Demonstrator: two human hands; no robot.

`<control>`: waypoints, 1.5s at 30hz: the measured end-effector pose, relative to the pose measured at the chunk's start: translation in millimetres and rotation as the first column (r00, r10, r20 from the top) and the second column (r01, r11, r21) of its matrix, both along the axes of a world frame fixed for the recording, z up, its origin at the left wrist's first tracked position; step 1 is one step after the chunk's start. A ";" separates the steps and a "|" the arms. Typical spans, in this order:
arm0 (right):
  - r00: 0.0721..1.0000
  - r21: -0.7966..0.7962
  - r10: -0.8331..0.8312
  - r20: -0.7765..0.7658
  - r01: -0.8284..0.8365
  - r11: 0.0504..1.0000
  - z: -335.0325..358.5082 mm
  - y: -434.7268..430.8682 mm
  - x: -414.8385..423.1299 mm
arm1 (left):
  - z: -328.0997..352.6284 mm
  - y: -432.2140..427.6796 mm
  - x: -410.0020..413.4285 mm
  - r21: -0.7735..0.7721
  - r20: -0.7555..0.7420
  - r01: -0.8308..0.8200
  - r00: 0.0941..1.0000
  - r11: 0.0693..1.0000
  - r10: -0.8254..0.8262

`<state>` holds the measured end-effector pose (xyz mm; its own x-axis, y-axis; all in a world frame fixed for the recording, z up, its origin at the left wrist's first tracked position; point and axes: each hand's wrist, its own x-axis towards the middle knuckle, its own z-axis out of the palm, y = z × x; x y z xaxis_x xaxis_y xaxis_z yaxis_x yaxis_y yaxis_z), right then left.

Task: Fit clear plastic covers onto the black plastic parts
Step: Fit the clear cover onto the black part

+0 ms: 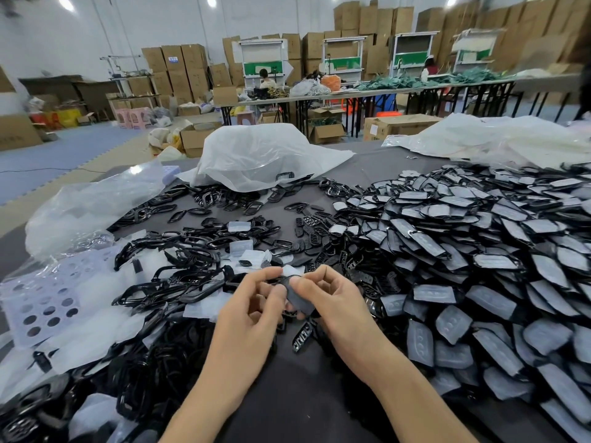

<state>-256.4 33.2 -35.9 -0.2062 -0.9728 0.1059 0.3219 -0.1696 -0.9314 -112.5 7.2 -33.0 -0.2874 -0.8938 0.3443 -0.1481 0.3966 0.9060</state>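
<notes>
- My left hand and right hand meet just above the bench, both pinching one clear-covered black part (how fully it is seated, I cannot tell).
- Finished covered parts are heaped at my right.
- Bare black frames lie at my left.

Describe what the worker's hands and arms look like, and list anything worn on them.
The left hand and right hand are bare: no gloves, rings or tape visible. The left forearm and right forearm are uncovered to the frame's lower edge: no sleeve, watch or bracelet in view.
</notes>
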 end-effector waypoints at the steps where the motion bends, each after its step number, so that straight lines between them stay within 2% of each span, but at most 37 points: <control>1: 0.999 -0.021 0.034 -0.018 -0.034 0.999 -0.2 0.8 1.0 | 0.1 0.3 -1.5 0.022 -0.007 0.017 1.000 1.000 -0.017; 3: 0.996 -0.033 0.054 -0.074 -0.056 0.998 -0.3 2.2 1.9 | -1.4 -0.9 -2.5 0.041 -0.011 -0.016 1.000 0.999 0.017; 5: 0.973 -0.033 0.009 -0.229 -0.017 0.999 -2.4 1.4 1.8 | -3.6 -5.1 -0.6 0.043 -0.007 -0.103 0.995 0.994 0.104; 8: 0.881 -0.037 -0.036 -0.472 0.020 0.999 -5.5 1.0 1.6 | -4.2 -9.4 3.0 0.034 -0.021 -0.156 0.987 0.987 0.156; 11: 0.822 -0.033 -0.027 -0.568 0.010 0.999 -5.9 2.9 -2.0 | -3.6 -10.2 3.9 0.027 -0.013 -0.148 0.989 0.989 0.149; 16: 0.859 -0.001 0.021 -0.512 -0.025 1.000 -4.5 6.2 -6.2 | -3.9 -8.4 3.3 0.009 -0.013 -0.121 0.993 0.993 0.121; 19: 0.864 -0.075 -0.160 -0.478 0.141 0.987 16.5 5.9 -27.8 | -8.0 -3.5 5.7 -0.158 0.217 -0.039 0.973 0.987 0.073; 21: 0.874 -0.143 -0.371 -0.313 0.342 0.929 40.5 3.0 -57.5 | -12.3 -1.0 5.6 -0.292 0.432 0.082 0.900 0.953 0.055; 24: 0.752 -0.137 -0.656 -0.054 0.646 0.751 73.7 -2.7 -105.6 | -19.7 3.2 2.3 -0.399 0.677 0.288 0.733 0.871 0.068; 26: 0.688 -0.082 -0.725 0.027 0.724 0.685 81.4 -2.5 -123.0 | -23.3 4.2 0.8 -0.408 0.762 0.325 0.636 0.853 0.122; 29: 0.678 -0.048 -0.731 -0.080 0.730 0.682 73.6 0.7 -115.1 | -21.3 -1.6 1.5 -0.449 0.788 0.236 0.559 0.862 0.257; 32: 0.746 -0.082 -0.598 -0.292 0.603 0.793 50.0 0.4 -78.9 | -23.6 -16.0 4.9 -0.543 0.727 0.132 0.567 0.829 0.386; 34: 0.744 -0.096 -0.483 -0.462 0.500 0.861 33.1 -2.5 -49.5 | -24.0 -20.4 7.4 -0.580 0.714 0.127 0.555 0.805 0.427; 36: 0.668 -0.122 -0.395 -0.630 0.418 0.900 18.3 -6.2 -24.8 | -23.8 -21.3 8.9 -0.598 0.702 0.115 0.553 0.793 0.449; 40: 0.380 -0.133 -0.249 -0.891 0.306 0.943 -2.5 -12.7 1.0 | -22.6 -22.3 12.1 -0.540 0.660 0.046 0.643 0.840 0.389; 43: 0.151 -0.089 -0.132 -0.980 0.264 0.960 -10.3 -15.7 6.0 | -21.6 -21.5 12.8 -0.498 0.629 0.020 0.697 0.867 0.345; 45: 0.099 -0.096 -0.125 -0.987 0.254 0.962 -13.2 -15.7 5.9 | -19.8 -20.1 12.9 -0.464 0.597 -0.017 0.733 0.885 0.327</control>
